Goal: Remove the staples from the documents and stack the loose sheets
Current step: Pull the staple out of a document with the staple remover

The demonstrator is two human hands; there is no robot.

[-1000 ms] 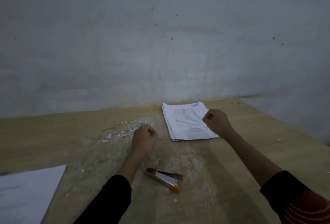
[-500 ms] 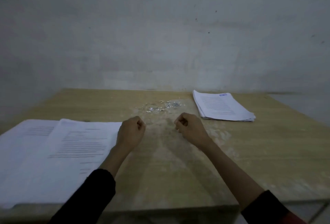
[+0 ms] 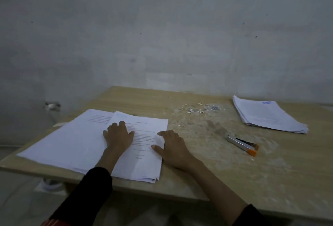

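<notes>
- Top document (image 3: 144,164): lies directly under both grips, on the near-left part of the desk (image 3: 216,175). Its long axis runs from the person's body outward, roughly in line with the forearms. It sits slightly askew on a wider pile of papers (image 3: 72,141) that spreads out to the left of the left grip.
- Left grip (image 3: 119,134): wide, fingers spread, palm pressed flat on the upper half of the document. It holds nothing.
- Right grip (image 3: 173,146): wide. The thumb and forefinger rest on the document's right edge and the rest of the hand lies on bare desk. It encloses nothing.
- Staple: not discernible, so which corner carries it cannot be told.
- Staple tool (image 3: 242,144): silver with orange tips, lying flat well to the right of the right grip and untouched. The right grip is plainly the nearer of the 2.
- Judgement: the left grip is placed to pin the document while the right reaches sideways for the tool.
- Pulled staples and paper scraps (image 3: 198,108): scattered beyond the right grip.
- Finished stack (image 3: 266,115): far right, beyond the tool, sheets fairly square.
</notes>
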